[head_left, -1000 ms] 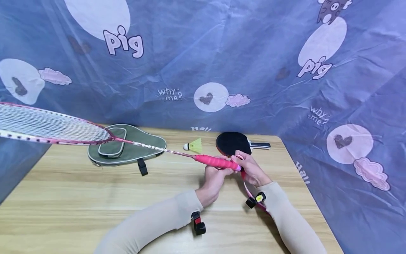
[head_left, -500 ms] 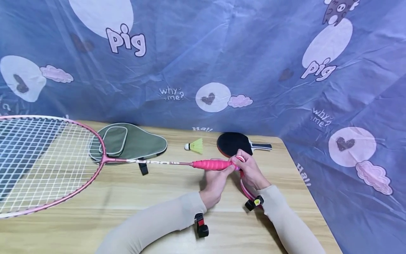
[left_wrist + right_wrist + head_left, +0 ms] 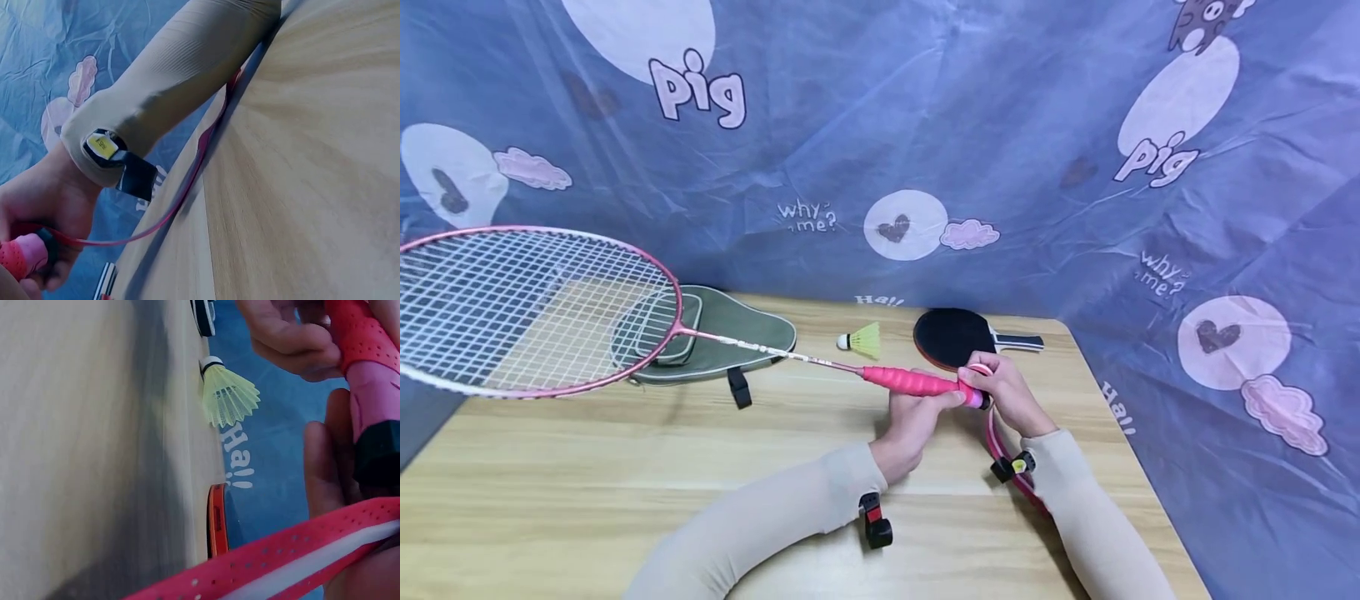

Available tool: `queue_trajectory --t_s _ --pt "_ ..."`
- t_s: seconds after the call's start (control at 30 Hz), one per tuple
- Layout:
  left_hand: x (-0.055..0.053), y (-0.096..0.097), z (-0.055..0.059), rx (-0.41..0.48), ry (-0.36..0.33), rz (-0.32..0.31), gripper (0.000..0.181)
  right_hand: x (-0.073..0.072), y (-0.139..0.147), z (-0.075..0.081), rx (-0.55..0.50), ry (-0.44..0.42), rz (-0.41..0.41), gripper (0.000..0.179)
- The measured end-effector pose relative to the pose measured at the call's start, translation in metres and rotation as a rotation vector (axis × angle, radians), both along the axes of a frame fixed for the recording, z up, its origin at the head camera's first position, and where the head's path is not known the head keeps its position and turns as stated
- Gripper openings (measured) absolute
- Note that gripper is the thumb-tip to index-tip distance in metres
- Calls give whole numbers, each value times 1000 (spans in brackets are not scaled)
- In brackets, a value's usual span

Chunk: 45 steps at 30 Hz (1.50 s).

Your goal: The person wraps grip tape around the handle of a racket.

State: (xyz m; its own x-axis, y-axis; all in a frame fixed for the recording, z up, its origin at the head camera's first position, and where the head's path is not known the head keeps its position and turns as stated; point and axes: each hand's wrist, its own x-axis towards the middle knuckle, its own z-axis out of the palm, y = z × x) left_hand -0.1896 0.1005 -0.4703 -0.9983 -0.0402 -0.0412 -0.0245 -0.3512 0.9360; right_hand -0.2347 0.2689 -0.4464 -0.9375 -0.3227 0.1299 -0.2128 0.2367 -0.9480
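In the head view a badminton racket [image 3: 679,328] is held above the table, its strung head out to the left. My left hand [image 3: 917,425] grips the racket's pink wrapped handle [image 3: 910,382] from below. At the handle's butt end, bare lilac and a black cap show in the right wrist view. My right hand [image 3: 1003,392] pinches pink grip tape [image 3: 269,562] close to that end. The tape's loose length, with a white stripe along it, hangs down past the right wrist to the table. Some right fingertips are hidden behind the handle and tape.
On the wooden table [image 3: 625,500] lie a green racket cover [image 3: 745,321] with a black strap, a yellow shuttlecock [image 3: 861,340] and a black table tennis bat [image 3: 953,337]. A blue printed cloth [image 3: 1045,208] hangs behind and to the right.
The racket has turned about its shaft, its head swinging down and then back up. The right hand has shifted slightly right, and more of the butt end shows.
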Motion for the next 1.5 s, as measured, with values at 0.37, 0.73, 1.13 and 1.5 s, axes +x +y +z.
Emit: queue_trajectory --t_s 0.37,0.73,1.13,1.5 --pt "-3 -4 4 3 -36 -175 37 -5 16 -1 -54 -233 79 32" --pt "-4 -9 4 -17 -11 -204 40 -8 14 -4 -137 -402 215 27" --pt "-6 -5 2 140 32 -191 42 -8 6 -18 -361 -366 273 30" --pt "-2 3 5 216 20 -42 22 1 -9 -7 -324 -81 40 34"
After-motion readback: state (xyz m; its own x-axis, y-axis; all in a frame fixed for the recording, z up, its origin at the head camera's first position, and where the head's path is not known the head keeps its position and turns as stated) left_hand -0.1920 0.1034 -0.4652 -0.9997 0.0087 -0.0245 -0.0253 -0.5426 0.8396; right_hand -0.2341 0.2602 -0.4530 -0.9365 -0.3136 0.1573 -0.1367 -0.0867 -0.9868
